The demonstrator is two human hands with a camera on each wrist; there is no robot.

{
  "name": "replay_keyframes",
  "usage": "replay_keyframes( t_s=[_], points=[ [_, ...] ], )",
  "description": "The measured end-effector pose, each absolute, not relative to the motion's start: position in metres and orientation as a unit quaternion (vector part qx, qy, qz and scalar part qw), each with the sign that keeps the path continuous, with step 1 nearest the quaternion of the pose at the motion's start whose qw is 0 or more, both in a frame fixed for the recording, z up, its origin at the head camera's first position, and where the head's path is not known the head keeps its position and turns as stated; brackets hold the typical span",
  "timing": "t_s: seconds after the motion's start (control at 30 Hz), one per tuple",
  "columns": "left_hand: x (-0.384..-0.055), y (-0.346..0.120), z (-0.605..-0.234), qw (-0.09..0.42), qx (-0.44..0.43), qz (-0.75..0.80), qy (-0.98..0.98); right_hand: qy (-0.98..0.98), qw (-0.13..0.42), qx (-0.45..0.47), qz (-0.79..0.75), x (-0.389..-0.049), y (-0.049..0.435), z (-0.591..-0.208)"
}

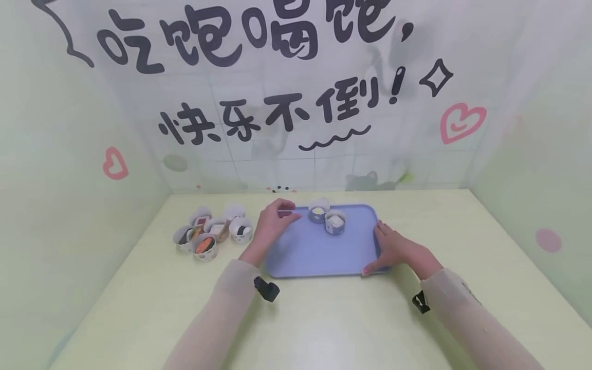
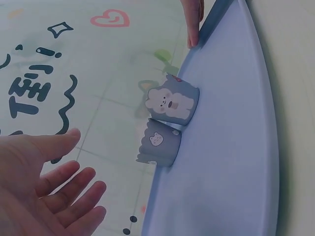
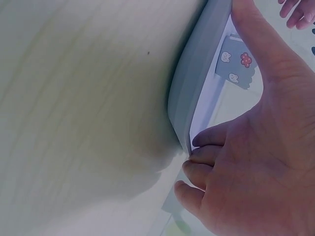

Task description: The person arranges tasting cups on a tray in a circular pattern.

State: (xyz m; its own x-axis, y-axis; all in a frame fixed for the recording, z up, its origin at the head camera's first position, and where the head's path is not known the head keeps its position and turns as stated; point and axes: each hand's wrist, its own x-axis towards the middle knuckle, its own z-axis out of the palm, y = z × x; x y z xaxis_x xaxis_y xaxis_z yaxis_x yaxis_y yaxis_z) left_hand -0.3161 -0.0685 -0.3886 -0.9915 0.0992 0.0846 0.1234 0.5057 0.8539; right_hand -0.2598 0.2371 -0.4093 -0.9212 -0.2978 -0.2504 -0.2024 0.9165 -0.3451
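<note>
A blue rectangular tray (image 1: 319, 259) lies on the table. My right hand (image 1: 393, 245) grips its right end, the thumb at the front corner and the fingertips farther back along the rim. At the back left corner of the tray, my left hand (image 1: 272, 225) hovers with loosely bent fingers; in the left wrist view its palm (image 2: 29, 191) holds nothing. Two small grey-blue paper cups stand near the tray's back edge: one cup (image 1: 317, 214) holds a white and yellow piece, the other cup (image 1: 335, 224) a whitish piece. The left wrist view shows a bear print on the larger-looking cup (image 2: 172, 103).
Left of the tray, several paper cups (image 1: 205, 248) with sushi-like pieces stand in a cluster on the pale yellow table (image 1: 305, 324). A wall (image 1: 314, 169) with black lettering rises behind the table, and side walls flank it. Small black devices (image 1: 266, 289) sit on both wrists.
</note>
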Motion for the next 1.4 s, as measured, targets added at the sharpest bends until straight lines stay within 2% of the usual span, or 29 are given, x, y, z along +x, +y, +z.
replay_keyframes(
  t_s=[0.37, 0.63, 1.4],
  points=[
    [-0.31, -0.1, -0.382, -0.009, -0.064, -0.497, -0.865, 0.969, 0.153, -0.131, -0.142, -0.26, 0.237, -0.406],
    [-0.311, -0.118, -0.378, 0.001, -0.095, -0.489, -0.867, 0.969, 0.157, -0.13, -0.14, -0.267, 0.241, -0.411],
    [-0.289, -0.202, -0.373, 0.008, -0.058, -0.466, -0.883, 0.965, 0.17, -0.128, -0.153, -0.267, 0.237, -0.409]
  ],
)
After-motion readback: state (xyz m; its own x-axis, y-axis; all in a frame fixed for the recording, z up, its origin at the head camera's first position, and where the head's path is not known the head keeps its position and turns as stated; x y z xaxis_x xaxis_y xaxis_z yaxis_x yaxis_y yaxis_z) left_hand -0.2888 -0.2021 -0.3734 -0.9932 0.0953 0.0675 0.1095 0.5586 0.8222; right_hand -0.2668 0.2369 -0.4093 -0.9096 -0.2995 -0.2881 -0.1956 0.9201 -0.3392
